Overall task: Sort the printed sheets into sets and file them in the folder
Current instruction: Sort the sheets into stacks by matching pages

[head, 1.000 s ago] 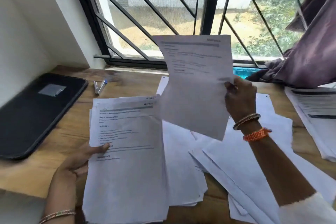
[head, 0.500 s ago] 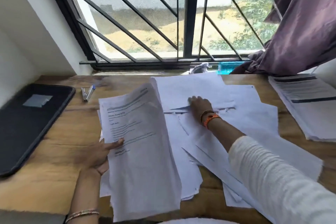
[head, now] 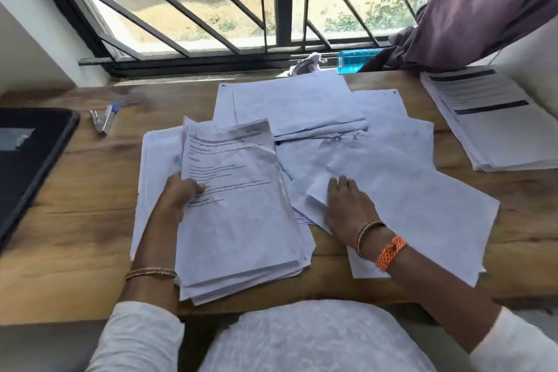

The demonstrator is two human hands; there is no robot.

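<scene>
A thick stack of printed sheets (head: pixel 241 214) lies at the desk's near edge, text side up. My left hand (head: pixel 178 196) grips its left edge, thumb on the top page. To the right, loose face-down sheets (head: pixel 401 178) lie fanned across the wooden desk (head: pixel 75 220). My right hand (head: pixel 347 205) lies on them with its fingers at the corner of one sheet; whether it pinches that corner is unclear. A dark folder (head: pixel 27 160) lies closed at the far left. A separate sorted pile of printed sheets (head: pixel 489 121) sits at the far right.
A stapler (head: pixel 104 119) lies on the desk between the folder and the papers. On the window sill are a crumpled paper (head: pixel 306 63) and a blue box (head: pixel 356 60). A purple curtain (head: pixel 483 3) hangs at the right. Barred window behind.
My right hand held one sheet up, put it down on the far loose pile, then drew back to the near loose sheets. The left hand's stack dropped flatter onto the desk.
</scene>
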